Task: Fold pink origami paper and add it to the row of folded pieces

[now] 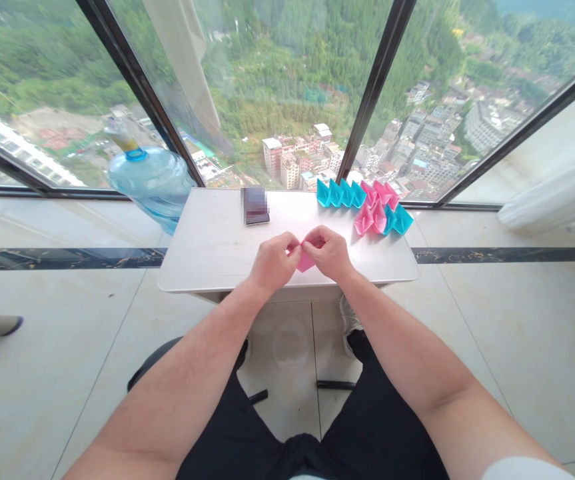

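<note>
Between my two hands, over the front part of the white table, is a small piece of folded pink paper. My left hand pinches its left upper edge with thumb and forefinger. At the right upper edge my right hand grips the same paper, fingers curled in. The fingers cover much of the paper, so its full shape is hidden. Beyond my right hand stand folded paper boats: a row of several blue ones, several pink ones and more blue ones at the right.
A dark phone-like object, partly blurred out, lies at the table's back. Left of the table is a large blue water bottle. Tall windows with dark frames rise behind. My legs are below the near edge.
</note>
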Motion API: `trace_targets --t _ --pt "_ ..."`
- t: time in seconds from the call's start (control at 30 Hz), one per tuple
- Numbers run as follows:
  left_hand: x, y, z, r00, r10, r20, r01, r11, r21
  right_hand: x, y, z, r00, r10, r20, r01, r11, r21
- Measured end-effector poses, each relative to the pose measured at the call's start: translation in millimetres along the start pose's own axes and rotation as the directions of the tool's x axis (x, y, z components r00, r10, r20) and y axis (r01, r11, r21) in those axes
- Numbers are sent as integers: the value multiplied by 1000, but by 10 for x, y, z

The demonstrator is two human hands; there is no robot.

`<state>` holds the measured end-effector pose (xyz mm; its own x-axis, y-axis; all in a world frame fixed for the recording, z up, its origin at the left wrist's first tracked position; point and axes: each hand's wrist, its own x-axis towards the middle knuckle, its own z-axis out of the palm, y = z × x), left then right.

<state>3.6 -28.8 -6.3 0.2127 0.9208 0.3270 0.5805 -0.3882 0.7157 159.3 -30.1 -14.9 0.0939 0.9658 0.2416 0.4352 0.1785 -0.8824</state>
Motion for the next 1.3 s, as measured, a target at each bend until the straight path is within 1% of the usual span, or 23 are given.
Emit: trace_targets --t 0.1,0.23,0.3,0.4,0.47,0.57,0.77,0.9,1.03,1.17,1.23,1.3 --pt "0 33 -4 1000 -25 -8 25 998 -58 7 3 -1 1000 -5 7 4 999 40" --pt "28 24 -1 989 -146 -22 140 975 -175 30 27 4 1000 -10 -3 11 996 91" --pt "50 -5 1 979 -204 10 200 950 -239 43 37 4 1000 12 23 -15 990 138" --pt "77 -46 -2 966 -247 72 257 913 -316 58 42 -9 996 54 76 -68 976 206" --pt "86 -55 -5 959 -272 77 281 896 -343 66 44 -23 994 67 92 -87 967 237" --pt "90 -45 -8 955 -290 62 292 885 -363 79 55 -41 992 71 106 -96 964 250" --pt "85 -25 -8 959 -272 76 280 881 -381 96 72 -32 992 77 103 -99 969 226" --pt "84 -32 3 950 -301 82 308 860 -407 91 62 -28 992 72 100 -93 971 222" --pt "85 -35 24 932 -351 85 348 810 -472 83 59 -31 990 75 116 -99 971 216" --pt "98 -37 50 918 -387 84 374 778 -505 75 58 -26 990 78 116 -103 968 231" --pt "112 -49 66 906 -418 68 382 736 -559 73 58 -24 986 109 124 -139 954 265" --pt "128 -67 74 890 -454 45 377 677 -633 75 61 -25 973 146 180 -195 934 299"
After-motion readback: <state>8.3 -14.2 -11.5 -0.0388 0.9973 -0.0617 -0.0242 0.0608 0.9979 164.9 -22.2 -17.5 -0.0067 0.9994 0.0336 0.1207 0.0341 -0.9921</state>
